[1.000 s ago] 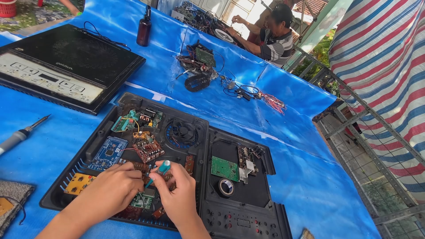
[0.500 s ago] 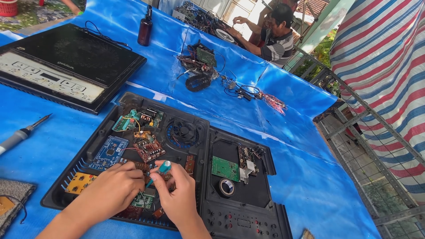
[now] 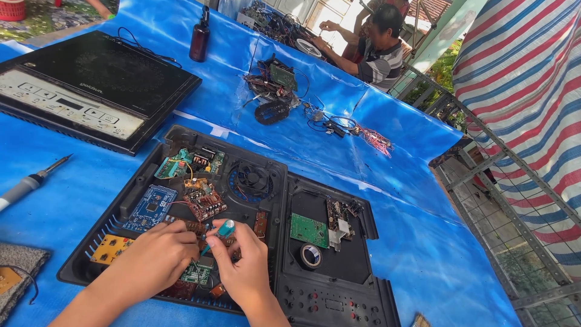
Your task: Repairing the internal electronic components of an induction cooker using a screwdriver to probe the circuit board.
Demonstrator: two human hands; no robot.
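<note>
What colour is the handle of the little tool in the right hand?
Teal; the tool handle pokes out above the right hand in the head view.

Left hand (image 3: pixel 158 259) and right hand (image 3: pixel 242 263), fingers curled together.

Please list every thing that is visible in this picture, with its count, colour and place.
open cooker shell: one, black, centre of table
circuit boards: several, blue, green, red and yellow, inside the shell
fan: one, black, shell middle
tape roll: one, dark, shell right part
induction cooker: one, black, top left
bottle: one, dark brown, top
soldering iron: one, grey, left edge
tarpaulin: one, blue, covering table
seated person: one, far end
small tool: one, teal, between hands
left hand: on boards
right hand: on tool
</note>
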